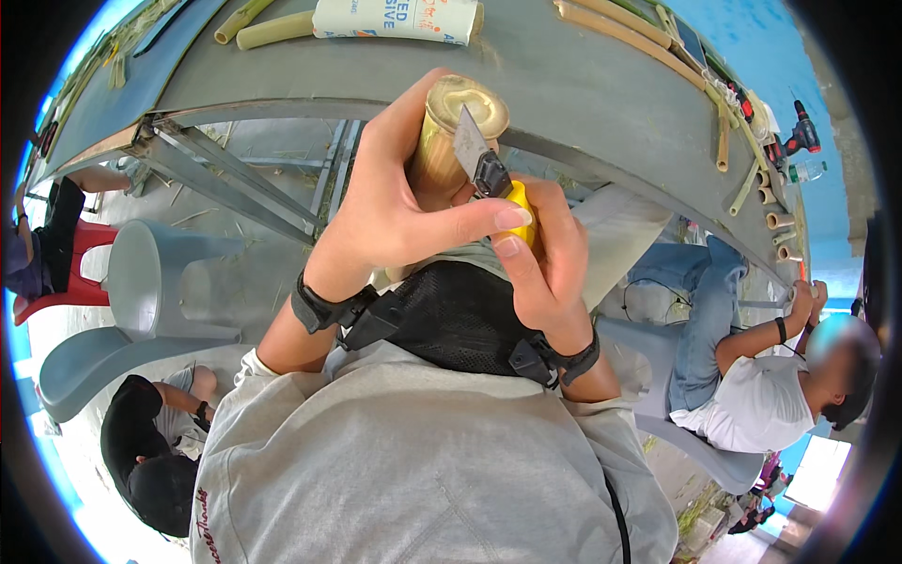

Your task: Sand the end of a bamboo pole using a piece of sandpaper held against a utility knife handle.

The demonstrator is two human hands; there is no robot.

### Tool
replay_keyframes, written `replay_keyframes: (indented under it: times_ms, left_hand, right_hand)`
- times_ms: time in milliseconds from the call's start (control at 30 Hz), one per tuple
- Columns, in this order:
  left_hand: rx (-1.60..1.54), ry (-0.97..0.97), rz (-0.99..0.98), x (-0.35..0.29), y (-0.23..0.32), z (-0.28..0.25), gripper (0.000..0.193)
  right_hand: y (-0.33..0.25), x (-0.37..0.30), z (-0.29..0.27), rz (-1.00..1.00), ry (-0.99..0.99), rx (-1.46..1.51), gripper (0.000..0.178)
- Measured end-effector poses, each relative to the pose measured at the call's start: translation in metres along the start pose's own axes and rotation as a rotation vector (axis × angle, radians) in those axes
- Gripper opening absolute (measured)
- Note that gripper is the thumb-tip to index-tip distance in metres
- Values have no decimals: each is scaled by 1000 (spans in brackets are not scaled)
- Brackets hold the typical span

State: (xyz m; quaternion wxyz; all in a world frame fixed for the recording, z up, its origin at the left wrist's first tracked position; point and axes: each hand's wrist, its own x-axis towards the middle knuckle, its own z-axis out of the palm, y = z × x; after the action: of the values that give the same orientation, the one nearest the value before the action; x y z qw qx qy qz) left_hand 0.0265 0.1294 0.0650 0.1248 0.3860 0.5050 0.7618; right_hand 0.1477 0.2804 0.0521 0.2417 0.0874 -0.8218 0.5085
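A short length of bamboo [438,155] stands upright in front of my chest, its pale cut end facing up. My left hand [385,197] is wrapped round it, and the left thumb reaches across to the knife. In my right hand [554,249] is a yellow utility knife [522,214], held by its handle with the fingers closed. Its blade [470,146] points up and to the left, overlapping the bamboo's near side below the rim. Whether the edge touches the bamboo I cannot tell. Both wrists wear black straps.
Ahead stands a grey table [564,103] with a printed white bag [395,21] and bamboo poles [272,30]. A cordless drill [801,132] and a plastic bottle [806,172] lie at its right. A seated person [761,390] is on my right; grey chairs [155,282] stand left.
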Motion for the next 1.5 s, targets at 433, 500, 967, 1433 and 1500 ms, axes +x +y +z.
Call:
replay_keyframes:
  times_ms: [433, 500, 967, 1433, 1500]
  left_hand:
    - [125, -133, 210, -3, -14, -20, 63]
    - [149, -141, 216, -2, -14, -20, 63]
    - [252, 53, 120, -5, 2, -1, 56]
    - [131, -93, 201, 1, -11, -14, 57]
    - [125, -109, 224, 2, -12, -16, 56]
  right_hand:
    - [15, 6, 2, -250, 37, -92, 39]
    - [17, 7, 0, -268, 37, -113, 40]
    - [25, 3, -1, -117, 90, 122, 33]
    - [14, 14, -1, -146, -32, -65, 33]
    - [16, 15, -1, -160, -30, -91, 33]
